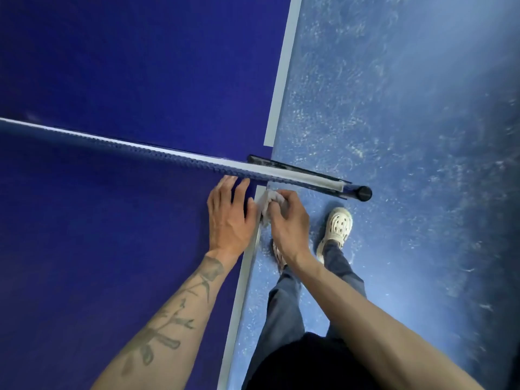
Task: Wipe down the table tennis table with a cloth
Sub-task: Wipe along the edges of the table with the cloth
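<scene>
Wiping the side edge beside the net post

Right hand (pixel 288 220) grips a bunched pale grey cloth (pixel 267 201) against the white side edge of the dark blue table tennis table (pixel 84 235). Left hand (pixel 229 218) lies open, flat on top. Best to press firmly and stroke along the edge. Black net clamp (pixel 298 175) blocks ahead; open room lies back toward the body.

Dark blue table (pixel 112 66) filling left of view, pale stripe running along its right edge. Net (pixel 140 153) crossing table from left, ending at black clamp bracket (pixel 309 175) sticking out past edge. Left hand (pixel 229 218) lying flat on table just below net, beside stripe. Grey cloth (pixel 267 201) pressing against table edge at stripe. Speckled blue floor (pixel 394 108) lying to right; pale clog (pixel 337 226) standing on it.
</scene>
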